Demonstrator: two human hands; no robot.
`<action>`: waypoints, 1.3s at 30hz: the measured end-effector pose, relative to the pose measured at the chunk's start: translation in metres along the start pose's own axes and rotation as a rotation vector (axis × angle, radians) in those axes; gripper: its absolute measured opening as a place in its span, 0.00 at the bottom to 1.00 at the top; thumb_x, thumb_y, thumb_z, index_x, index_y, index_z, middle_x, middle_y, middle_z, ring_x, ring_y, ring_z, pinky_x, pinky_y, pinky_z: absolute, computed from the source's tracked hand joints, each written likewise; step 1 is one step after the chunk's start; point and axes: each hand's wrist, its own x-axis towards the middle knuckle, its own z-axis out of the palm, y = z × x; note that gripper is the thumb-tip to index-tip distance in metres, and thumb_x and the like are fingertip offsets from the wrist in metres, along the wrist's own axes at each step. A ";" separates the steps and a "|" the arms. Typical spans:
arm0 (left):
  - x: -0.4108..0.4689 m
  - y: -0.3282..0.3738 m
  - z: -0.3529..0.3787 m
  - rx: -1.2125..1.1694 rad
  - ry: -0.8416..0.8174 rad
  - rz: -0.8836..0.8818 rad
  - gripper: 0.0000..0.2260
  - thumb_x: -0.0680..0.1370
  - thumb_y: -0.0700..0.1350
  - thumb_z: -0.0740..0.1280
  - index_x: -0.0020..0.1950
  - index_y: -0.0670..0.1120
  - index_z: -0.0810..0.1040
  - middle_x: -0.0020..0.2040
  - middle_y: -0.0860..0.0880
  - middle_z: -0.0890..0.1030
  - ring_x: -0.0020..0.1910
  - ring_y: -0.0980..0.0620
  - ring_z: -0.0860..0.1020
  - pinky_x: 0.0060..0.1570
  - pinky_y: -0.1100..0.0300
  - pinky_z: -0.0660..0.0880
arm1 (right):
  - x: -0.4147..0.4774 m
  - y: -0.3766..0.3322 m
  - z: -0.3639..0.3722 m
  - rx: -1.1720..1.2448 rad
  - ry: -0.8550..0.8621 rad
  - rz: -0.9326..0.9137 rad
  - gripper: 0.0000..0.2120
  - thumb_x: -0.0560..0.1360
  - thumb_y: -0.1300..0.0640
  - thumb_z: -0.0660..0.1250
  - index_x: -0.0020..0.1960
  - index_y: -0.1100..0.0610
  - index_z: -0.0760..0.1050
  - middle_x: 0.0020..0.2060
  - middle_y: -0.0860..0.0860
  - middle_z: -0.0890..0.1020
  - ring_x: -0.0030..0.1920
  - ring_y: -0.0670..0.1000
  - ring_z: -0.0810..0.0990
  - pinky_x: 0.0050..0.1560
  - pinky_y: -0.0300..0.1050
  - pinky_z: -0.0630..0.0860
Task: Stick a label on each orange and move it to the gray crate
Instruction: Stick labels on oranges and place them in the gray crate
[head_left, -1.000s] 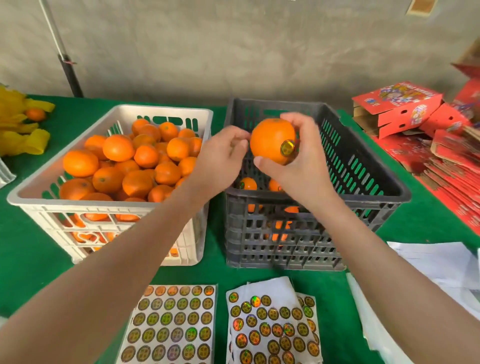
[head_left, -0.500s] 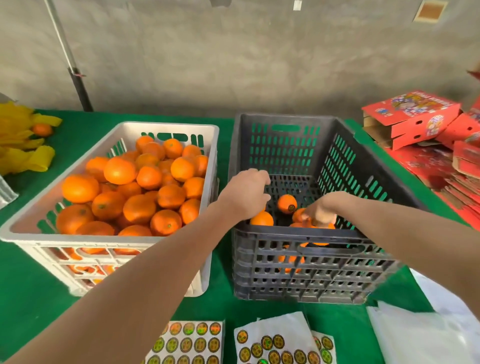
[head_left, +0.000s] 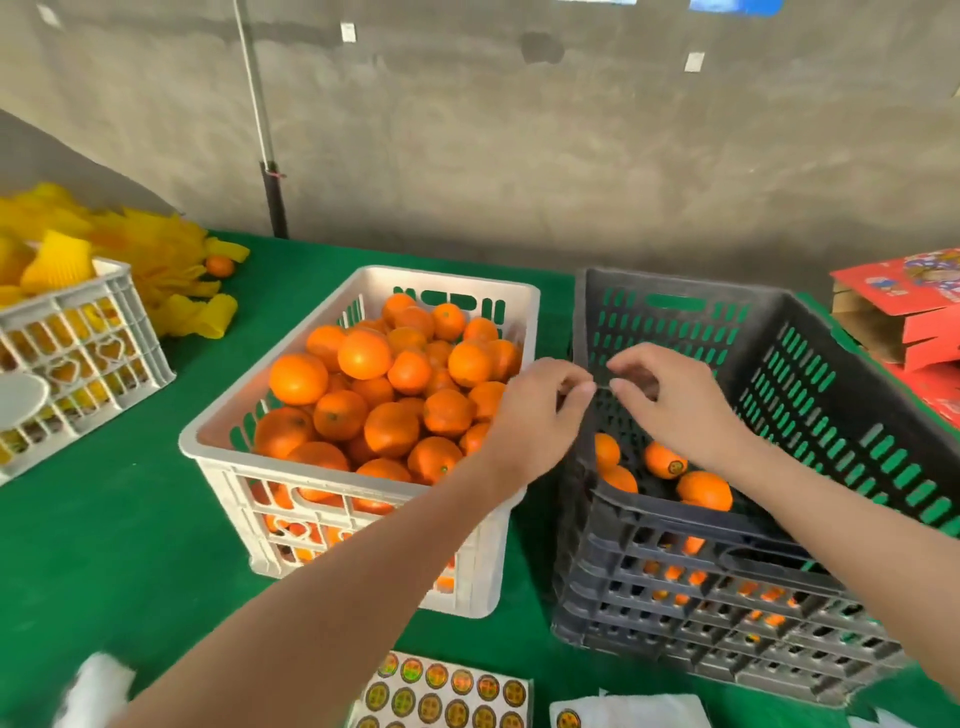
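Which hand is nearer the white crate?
Left. The left hand is over the white crate's right rim; the right hand is farther right, over the gray crate.

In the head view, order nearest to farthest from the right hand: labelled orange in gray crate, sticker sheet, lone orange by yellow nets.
1. labelled orange, just below the right hand.
2. sticker sheet, front edge.
3. lone orange, far back left.
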 end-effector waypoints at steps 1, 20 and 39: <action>0.002 -0.011 -0.014 0.011 0.044 -0.025 0.07 0.79 0.41 0.64 0.53 0.41 0.80 0.49 0.46 0.82 0.46 0.55 0.76 0.45 0.69 0.72 | 0.001 -0.017 0.006 0.045 0.005 -0.028 0.07 0.76 0.59 0.68 0.54 0.58 0.79 0.45 0.48 0.80 0.44 0.46 0.77 0.47 0.36 0.69; 0.006 -0.115 -0.115 0.372 -0.153 -0.344 0.28 0.65 0.46 0.79 0.60 0.52 0.69 0.52 0.53 0.75 0.49 0.51 0.73 0.40 0.59 0.70 | 0.004 -0.059 0.040 -0.016 -0.156 -0.033 0.08 0.77 0.64 0.61 0.50 0.60 0.79 0.46 0.55 0.81 0.48 0.53 0.77 0.54 0.51 0.74; -0.184 0.006 -0.003 -0.929 -0.330 -0.726 0.39 0.55 0.42 0.78 0.63 0.57 0.70 0.60 0.40 0.74 0.47 0.40 0.82 0.46 0.55 0.78 | -0.209 -0.022 0.088 0.065 -0.666 0.227 0.18 0.79 0.56 0.61 0.67 0.58 0.72 0.64 0.55 0.76 0.64 0.54 0.73 0.66 0.44 0.68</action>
